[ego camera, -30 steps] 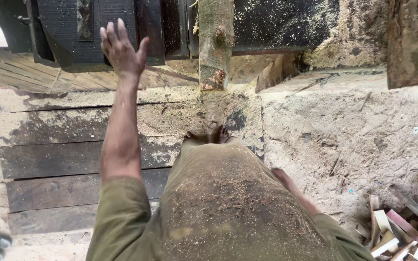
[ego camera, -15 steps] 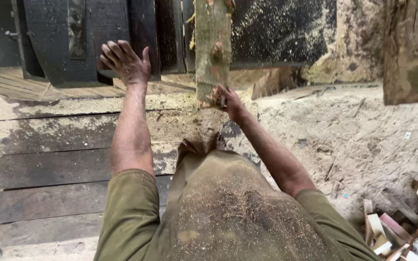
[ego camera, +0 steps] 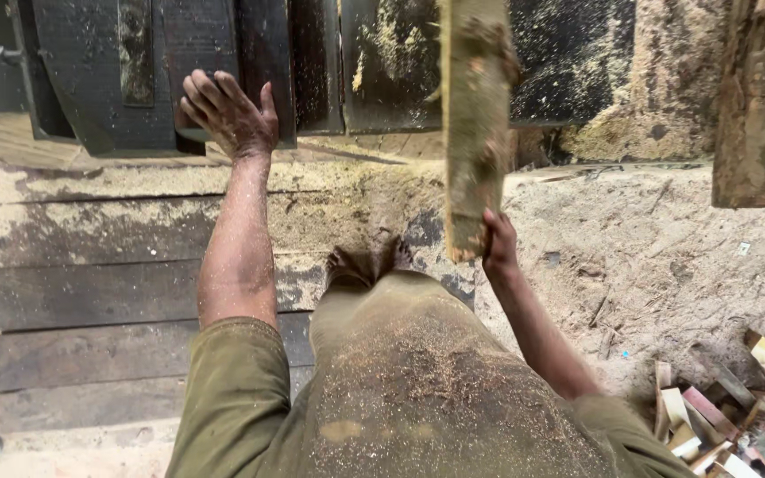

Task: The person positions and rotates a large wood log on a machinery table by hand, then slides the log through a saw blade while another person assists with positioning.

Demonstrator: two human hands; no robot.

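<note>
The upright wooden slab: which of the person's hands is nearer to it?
Right. The right hand grips the wooden slab at its lower end; the left hand is raised well off to its left, against the dark machine.

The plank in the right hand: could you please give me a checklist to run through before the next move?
1. Right hand grips the plank at its lower end: ok.
2. Left hand spread against the dark machine panel: ok.
3. Plank upright, its top out of view: cannot tell what is above.
4. Bare feet on sawdust-covered boards: not ok.
5. Offcuts piled on the right, apart from the feet: ok.
</note>
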